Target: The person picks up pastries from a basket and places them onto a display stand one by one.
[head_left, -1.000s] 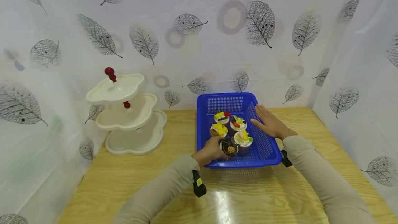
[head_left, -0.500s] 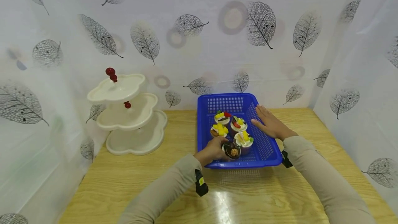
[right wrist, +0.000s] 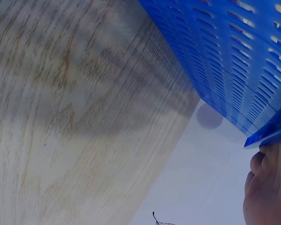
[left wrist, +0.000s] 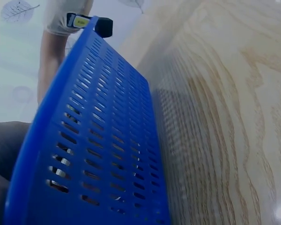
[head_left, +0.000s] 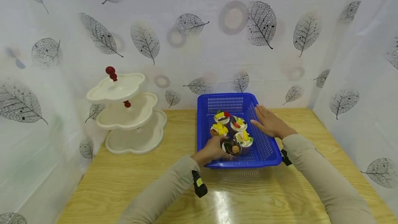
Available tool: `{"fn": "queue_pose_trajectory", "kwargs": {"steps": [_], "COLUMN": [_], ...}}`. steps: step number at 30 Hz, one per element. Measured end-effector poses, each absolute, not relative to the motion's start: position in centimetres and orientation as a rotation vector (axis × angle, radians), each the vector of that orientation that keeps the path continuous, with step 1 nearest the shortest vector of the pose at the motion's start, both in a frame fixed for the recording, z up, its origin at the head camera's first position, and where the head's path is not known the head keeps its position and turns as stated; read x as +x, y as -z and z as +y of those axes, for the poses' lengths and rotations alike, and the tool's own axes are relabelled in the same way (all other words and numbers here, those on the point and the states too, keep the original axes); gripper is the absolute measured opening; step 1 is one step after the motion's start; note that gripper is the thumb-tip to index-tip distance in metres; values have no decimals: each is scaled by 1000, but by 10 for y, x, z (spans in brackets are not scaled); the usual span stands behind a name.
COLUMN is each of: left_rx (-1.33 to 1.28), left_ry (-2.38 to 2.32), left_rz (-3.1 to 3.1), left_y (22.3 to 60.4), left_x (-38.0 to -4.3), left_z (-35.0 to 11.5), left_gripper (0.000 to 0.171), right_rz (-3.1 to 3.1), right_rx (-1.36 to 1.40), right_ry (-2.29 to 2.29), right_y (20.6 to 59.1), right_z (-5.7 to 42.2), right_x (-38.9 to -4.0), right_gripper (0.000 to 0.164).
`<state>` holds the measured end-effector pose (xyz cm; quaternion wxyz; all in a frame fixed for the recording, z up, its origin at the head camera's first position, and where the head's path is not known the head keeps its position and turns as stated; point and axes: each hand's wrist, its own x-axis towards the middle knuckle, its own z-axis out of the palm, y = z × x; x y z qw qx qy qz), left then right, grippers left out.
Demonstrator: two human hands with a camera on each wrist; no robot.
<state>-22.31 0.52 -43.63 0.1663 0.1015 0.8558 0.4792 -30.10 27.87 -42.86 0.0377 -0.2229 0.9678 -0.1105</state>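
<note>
Chocolate-dark and glossy on top, the squat round cupcake point(head_left: 233, 148) sits in our left hand point(head_left: 214, 148), fingers and thumb curled round it at the near end of the perforated blue plastic basket point(head_left: 245, 164). Our right hand point(head_left: 272, 123), straight-fingered, rests on the right rim, farther off. Four fruit-topped cupcakes point(head_left: 220, 130) cluster behind; the smooth, scalloped cream stand point(head_left: 136, 141) is well apart, leftward.
</note>
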Motion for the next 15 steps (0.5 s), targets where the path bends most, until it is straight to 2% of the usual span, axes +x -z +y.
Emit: {"fn": "queue_pose_trajectory", "kwargs": {"steps": [15], "left_rx": [373], "left_ry": [-1750], "left_rz": [2247], "left_y": [400], "left_x": [-230], "left_z": [-40], "left_gripper": [73], "right_rz": [2964], "right_rx": [-734], "right_ry": [278], "right_y": [421], "right_z": [272], "right_x": [-291], "right_gripper": [78]}}
